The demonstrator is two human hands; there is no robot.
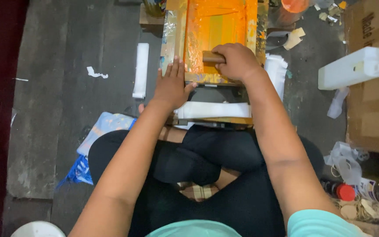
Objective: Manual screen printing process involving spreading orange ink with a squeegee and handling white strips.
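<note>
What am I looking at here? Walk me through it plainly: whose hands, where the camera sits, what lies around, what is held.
The single picture comes from a camera worn on a person's head, looking down at their own lap and arms as they sit cross-legged on a dark floor. In front of them is a framed printing screen smeared with orange ink. The right hand grips a brown wooden handle resting on the screen. The left hand lies flat on the frame's near edge. A white strip of paper lies below the frame, another white strip on the floor to the left. To the right are a white plastic jug and cardboard.
</note>
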